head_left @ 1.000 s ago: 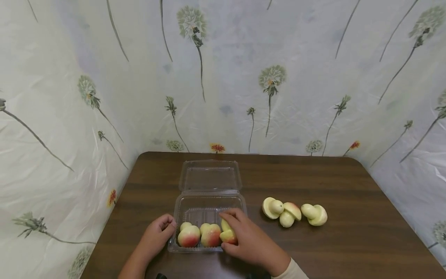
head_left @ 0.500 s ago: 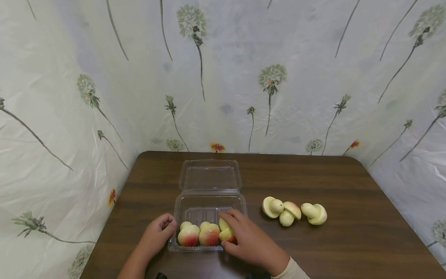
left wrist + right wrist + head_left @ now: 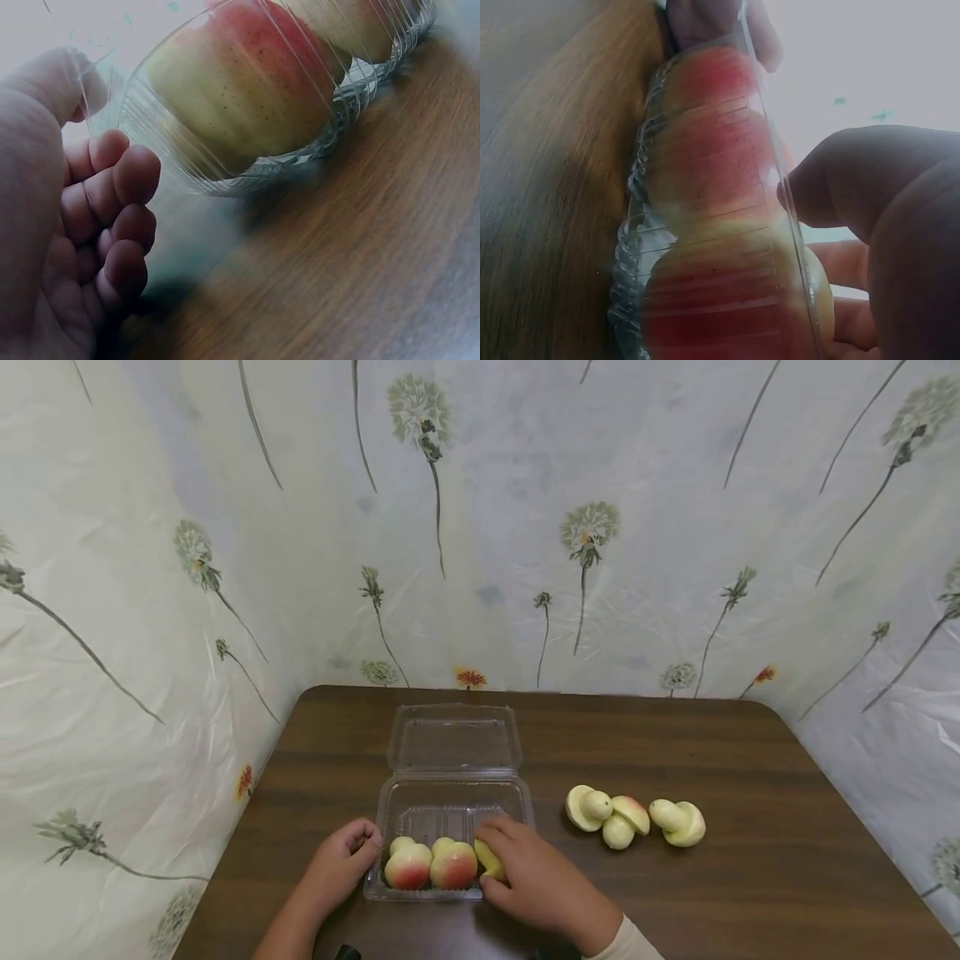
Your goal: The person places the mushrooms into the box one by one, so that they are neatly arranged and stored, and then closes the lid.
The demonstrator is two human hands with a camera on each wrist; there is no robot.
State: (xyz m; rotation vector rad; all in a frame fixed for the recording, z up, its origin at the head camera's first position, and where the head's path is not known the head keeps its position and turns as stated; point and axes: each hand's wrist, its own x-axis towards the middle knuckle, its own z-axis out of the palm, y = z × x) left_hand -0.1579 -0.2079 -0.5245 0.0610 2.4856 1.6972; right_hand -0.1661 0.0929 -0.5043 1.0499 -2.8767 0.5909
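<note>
A clear plastic clamshell box [image 3: 454, 787] lies with its lid [image 3: 456, 737] folded back. Along its near side sit yellow mushroom-shaped pieces with red-blushed caps: a left one [image 3: 408, 867], a middle one [image 3: 453, 865] and a right one [image 3: 489, 860]. My left hand [image 3: 339, 863] pinches the box's left rim, thumb [image 3: 71, 86] above it and curled fingertips [image 3: 135, 174] beneath. At the other end, my right hand [image 3: 536, 877] grips the right piece, its fingers over the far side and its thumb [image 3: 817, 191] at the near rim. That hand hides much of the piece.
On the brown wooden table [image 3: 615, 910], to the right of the box, lie several matching pieces: a left one [image 3: 588, 807], one touching it [image 3: 625, 821] and a separate one [image 3: 678, 823]. A flower-patterned curtain [image 3: 487, 527] encloses the back and sides.
The right piece has turned or sunk under my right hand, so its red part no longer shows in the head view. My left hand stays at the rim.
</note>
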